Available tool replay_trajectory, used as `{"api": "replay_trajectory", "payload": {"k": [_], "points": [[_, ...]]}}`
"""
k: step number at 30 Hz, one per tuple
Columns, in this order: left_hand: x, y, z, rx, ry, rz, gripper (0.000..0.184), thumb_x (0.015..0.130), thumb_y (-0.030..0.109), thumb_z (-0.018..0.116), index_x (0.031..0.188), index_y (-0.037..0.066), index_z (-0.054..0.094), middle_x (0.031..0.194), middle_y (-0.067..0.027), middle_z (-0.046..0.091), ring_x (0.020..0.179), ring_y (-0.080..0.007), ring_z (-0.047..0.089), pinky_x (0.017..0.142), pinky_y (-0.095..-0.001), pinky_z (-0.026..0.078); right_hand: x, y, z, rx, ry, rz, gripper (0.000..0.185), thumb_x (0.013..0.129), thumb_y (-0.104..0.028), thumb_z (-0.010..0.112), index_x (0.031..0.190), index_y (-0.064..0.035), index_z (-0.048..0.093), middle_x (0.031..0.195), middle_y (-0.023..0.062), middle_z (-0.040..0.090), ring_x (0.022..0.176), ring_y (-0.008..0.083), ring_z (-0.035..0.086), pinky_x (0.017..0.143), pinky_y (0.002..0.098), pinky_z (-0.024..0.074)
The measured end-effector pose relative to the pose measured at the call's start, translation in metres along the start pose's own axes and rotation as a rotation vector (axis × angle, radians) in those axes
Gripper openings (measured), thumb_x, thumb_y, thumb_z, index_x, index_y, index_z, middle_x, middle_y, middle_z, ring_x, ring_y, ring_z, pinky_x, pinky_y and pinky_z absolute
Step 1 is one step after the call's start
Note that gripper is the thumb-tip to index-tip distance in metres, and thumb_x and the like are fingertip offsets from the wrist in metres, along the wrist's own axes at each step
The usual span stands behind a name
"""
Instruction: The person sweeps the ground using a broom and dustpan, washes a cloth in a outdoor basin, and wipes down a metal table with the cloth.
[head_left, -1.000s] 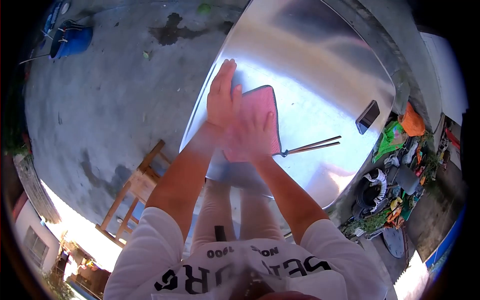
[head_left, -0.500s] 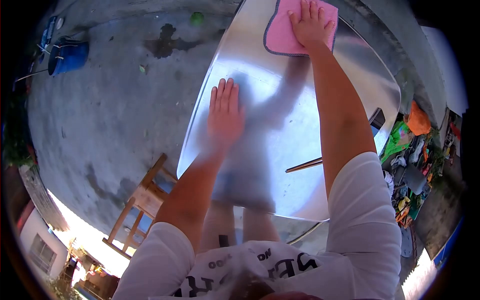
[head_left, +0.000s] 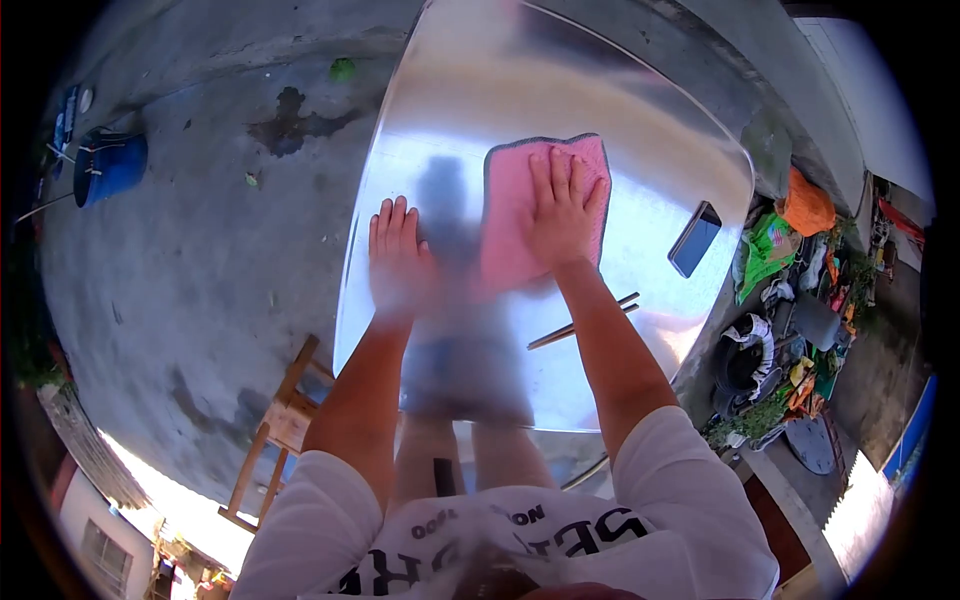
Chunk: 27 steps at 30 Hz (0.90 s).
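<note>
My right hand (head_left: 568,215) lies flat on a pink cloth (head_left: 508,220) with a dark edge, its fingers stretched out and pressing the cloth onto the table. The cloth rests on a shiny metal table (head_left: 640,110), near the middle. At the table's left side, my left hand (head_left: 398,262) is open, palm down with fingers extended, seemingly resting on the surface. Two chopsticks (head_left: 560,335) lie beside my right forearm. Farther right on the tabletop is a dark phone (head_left: 695,240).
A wooden chair (head_left: 290,420) stands at the table's near left. On the concrete floor at far left is a blue bucket (head_left: 112,168). Beyond the table's right edge lies a pile of clutter with an orange bag (head_left: 806,205) and a green bag (head_left: 768,255).
My right hand has drawn the pink cloth from the table's far edge back toward me. My view has shifted, showing the whole phone and both chopsticks. The left hand stays flat.
</note>
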<state>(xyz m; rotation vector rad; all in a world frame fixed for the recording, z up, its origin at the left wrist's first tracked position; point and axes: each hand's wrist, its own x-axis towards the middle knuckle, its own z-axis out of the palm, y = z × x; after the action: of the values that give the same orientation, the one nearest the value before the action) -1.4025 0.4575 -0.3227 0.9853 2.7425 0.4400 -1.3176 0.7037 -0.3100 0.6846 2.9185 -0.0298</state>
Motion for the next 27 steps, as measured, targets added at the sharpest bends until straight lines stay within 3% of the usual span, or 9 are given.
{"api": "replay_trajectory", "payload": {"k": [4,7,10,12,16,18,21,25,27], "points": [[0.002,0.001,0.004,0.062,0.000,0.000,0.052,0.096,0.015,0.052,0.144,0.002,0.041,0.159,-0.0170,0.032,0.151,-0.0356,0.023,0.125,-0.0497,0.017,0.103,0.072,0.019,-0.101,0.203,0.139,0.071,0.099,-0.061,0.036,0.159,-0.0250,0.026,0.168,0.0056,0.018,0.154,0.0341,0.014,0.119,0.0665,0.0035],[0.002,0.001,0.010,0.080,0.024,0.015,0.051,0.096,0.015,0.052,0.144,0.002,0.041,0.158,-0.0175,0.033,0.150,-0.0367,0.025,0.125,-0.0505,0.018,0.167,0.115,0.025,-0.091,0.306,0.180,0.069,0.100,-0.062,0.033,0.160,-0.0271,0.026,0.167,0.0044,0.021,0.154,0.0338,0.016,0.119,0.0652,0.0066],[0.001,0.002,0.009,0.062,0.015,-0.007,0.051,0.098,0.020,0.048,0.145,-0.001,0.046,0.160,-0.0152,0.033,0.153,-0.0303,0.020,0.127,-0.0456,0.011,0.198,0.127,0.040,-0.066,0.343,0.254,0.069,0.101,-0.064,0.030,0.160,-0.0283,0.026,0.167,0.0044,0.024,0.154,0.0333,0.019,0.119,0.0639,0.0091],[-0.002,0.004,0.007,0.059,0.024,0.006,0.050,0.097,0.016,0.050,0.144,0.001,0.042,0.158,-0.0172,0.034,0.151,-0.0349,0.024,0.125,-0.0490,0.016,0.195,0.121,0.042,-0.048,0.369,0.295,0.069,0.101,-0.064,0.029,0.160,-0.0274,0.026,0.166,0.0046,0.025,0.153,0.0335,0.020,0.120,0.0633,0.0094],[0.001,0.011,0.000,0.035,0.067,0.014,0.049,0.096,0.013,0.050,0.143,0.002,0.042,0.157,-0.0182,0.035,0.149,-0.0371,0.026,0.125,-0.0507,0.017,0.094,0.049,0.031,0.002,0.343,0.172,0.065,0.099,-0.050,0.044,0.155,-0.0179,0.038,0.163,0.0116,0.030,0.153,0.0379,0.019,0.120,0.0643,0.0059],[0.000,0.013,0.000,0.023,0.071,0.011,0.048,0.095,0.011,0.051,0.141,0.002,0.044,0.157,-0.0181,0.035,0.149,-0.0371,0.026,0.125,-0.0507,0.017,0.024,0.006,0.021,0.083,0.228,0.100,0.069,0.098,-0.049,0.048,0.155,-0.0121,0.038,0.162,0.0131,0.031,0.152,0.0395,0.018,0.120,0.0646,0.0054],[-0.002,0.008,0.000,-0.006,0.081,0.006,0.048,0.094,0.010,0.052,0.140,0.002,0.044,0.157,-0.0177,0.036,0.149,-0.0373,0.027,0.125,-0.0510,0.017,-0.065,-0.051,0.007,0.179,-0.037,-0.003,0.069,0.097,-0.047,0.052,0.155,-0.0119,0.038,0.163,0.0131,0.029,0.151,0.0390,0.020,0.118,0.0673,0.0097],[-0.003,0.002,0.003,-0.087,0.113,0.000,0.048,0.092,0.007,0.053,0.139,0.001,0.044,0.155,-0.0173,0.037,0.148,-0.0375,0.029,0.125,-0.0511,0.019,-0.072,-0.087,0.003,0.137,-0.043,-0.063,0.067,0.097,-0.046,0.052,0.154,-0.0133,0.039,0.162,0.0099,0.031,0.150,0.0369,0.023,0.118,0.0672,0.0120],[-0.003,-0.001,0.006,-0.113,0.129,-0.002,0.048,0.092,0.006,0.053,0.139,0.001,0.045,0.153,-0.0171,0.039,0.147,-0.0369,0.029,0.125,-0.0508,0.020,-0.016,-0.088,-0.005,0.131,-0.004,-0.133,0.067,0.097,-0.047,0.051,0.154,-0.0144,0.038,0.162,0.0079,0.031,0.151,0.0352,0.023,0.118,0.0663,0.0112]]}}
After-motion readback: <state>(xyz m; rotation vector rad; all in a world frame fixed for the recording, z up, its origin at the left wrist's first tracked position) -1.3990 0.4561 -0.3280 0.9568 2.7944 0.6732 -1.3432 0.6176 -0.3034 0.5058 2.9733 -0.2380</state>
